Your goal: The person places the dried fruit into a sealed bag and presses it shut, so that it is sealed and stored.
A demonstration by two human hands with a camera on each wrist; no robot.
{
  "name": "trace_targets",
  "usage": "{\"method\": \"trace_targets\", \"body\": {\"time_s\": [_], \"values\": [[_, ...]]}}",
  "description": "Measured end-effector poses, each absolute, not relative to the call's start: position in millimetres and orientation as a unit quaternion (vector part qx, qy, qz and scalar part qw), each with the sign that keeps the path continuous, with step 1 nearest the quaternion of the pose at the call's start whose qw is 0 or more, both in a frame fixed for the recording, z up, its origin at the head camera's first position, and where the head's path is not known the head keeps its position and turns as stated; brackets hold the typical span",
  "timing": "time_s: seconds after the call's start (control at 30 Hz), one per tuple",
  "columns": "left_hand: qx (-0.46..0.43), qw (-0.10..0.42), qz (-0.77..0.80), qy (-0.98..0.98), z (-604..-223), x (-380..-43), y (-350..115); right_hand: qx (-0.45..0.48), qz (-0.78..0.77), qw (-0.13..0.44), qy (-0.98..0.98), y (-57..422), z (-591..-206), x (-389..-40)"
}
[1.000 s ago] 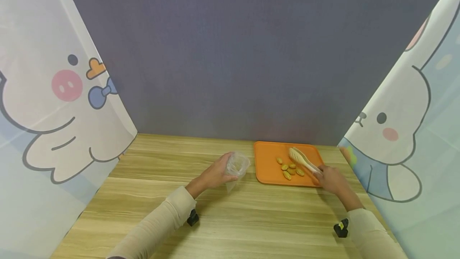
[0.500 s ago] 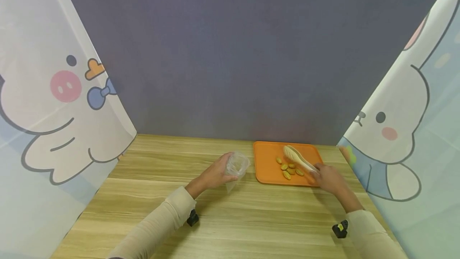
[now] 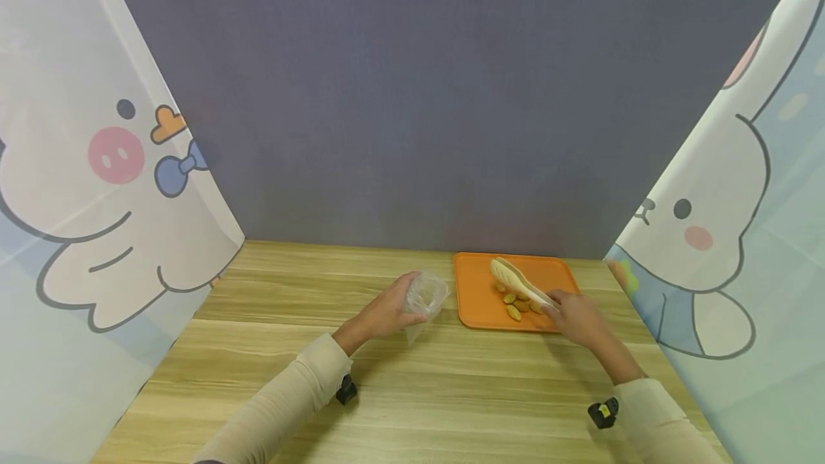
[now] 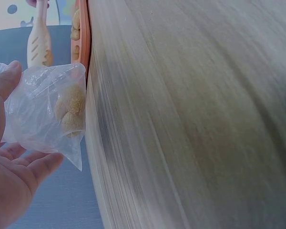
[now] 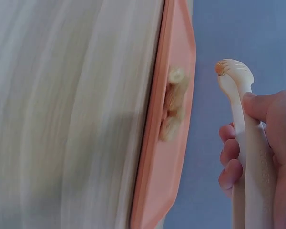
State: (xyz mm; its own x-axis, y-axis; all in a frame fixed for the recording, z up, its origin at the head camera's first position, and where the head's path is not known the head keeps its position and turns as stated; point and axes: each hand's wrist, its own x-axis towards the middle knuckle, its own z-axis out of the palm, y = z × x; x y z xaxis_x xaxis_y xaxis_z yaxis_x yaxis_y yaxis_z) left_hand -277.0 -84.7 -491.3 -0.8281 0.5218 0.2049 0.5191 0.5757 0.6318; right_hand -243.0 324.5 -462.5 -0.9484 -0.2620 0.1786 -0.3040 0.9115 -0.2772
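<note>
My left hand (image 3: 389, 308) holds a clear plastic bag (image 3: 427, 293) upright over the table, thumb on one side and fingers on the other. Inside the bag (image 4: 38, 105) lie yellow-brown lumpy pieces (image 4: 72, 109). My right hand (image 3: 580, 317) grips cream-coloured tongs (image 3: 520, 283) above the orange tray (image 3: 472, 292). Between the tips of the tongs, seen in the right wrist view, is an orange-brown piece (image 5: 220, 67). Several yellow-brown oval pieces (image 3: 513, 313) lie on the tray, partly covered by the tongs in the head view.
The wood-grain table (image 3: 412, 392) runs back to a dark grey panel (image 3: 399, 106). Cartoon-printed sheets stand at the left (image 3: 116, 235) and right (image 3: 728, 249). A small black device (image 3: 346, 389) sits at each wrist.
My right hand has moved the tongs left and raised them, so they now pass over the pieces towards the bag. The left hand and the bag have stayed in place.
</note>
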Motion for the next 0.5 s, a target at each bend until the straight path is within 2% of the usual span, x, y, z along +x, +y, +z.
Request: {"method": "trace_targets", "body": {"time_s": [0.5], "values": [[0.297, -0.007, 0.361, 0.884, -495, -279, -84, 0.205, 0.15, 0.098, -0.962, 296, -452, -236]]}}
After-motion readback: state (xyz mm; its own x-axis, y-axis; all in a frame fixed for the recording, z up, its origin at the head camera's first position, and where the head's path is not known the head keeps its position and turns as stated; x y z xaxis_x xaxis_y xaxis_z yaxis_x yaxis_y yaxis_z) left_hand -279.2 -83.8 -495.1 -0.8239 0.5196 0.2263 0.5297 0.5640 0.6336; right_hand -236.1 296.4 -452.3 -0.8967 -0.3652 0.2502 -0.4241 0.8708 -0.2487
